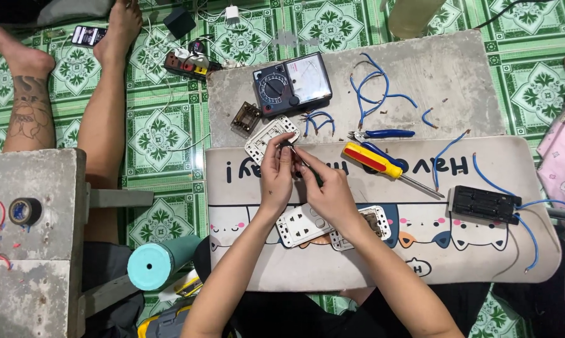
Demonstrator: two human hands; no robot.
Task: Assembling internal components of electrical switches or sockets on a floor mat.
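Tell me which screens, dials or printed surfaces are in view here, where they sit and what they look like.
Analog multimeter: on the grey board above the hands; dark case, round selector knob, pale meter face.
Phone: on the green tiled floor, top left; lit screen.
Mat: under the hands; cream, dark lettering, a row of cartoon cats.
Left hand and right hand: together on a small part.

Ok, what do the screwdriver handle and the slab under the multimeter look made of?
The screwdriver handle looks like glossy moulded plastic, yellow with a red inset. The slab looks like bare concrete or cement board: matte grey, mottled and scuffed, though which one is unclear.
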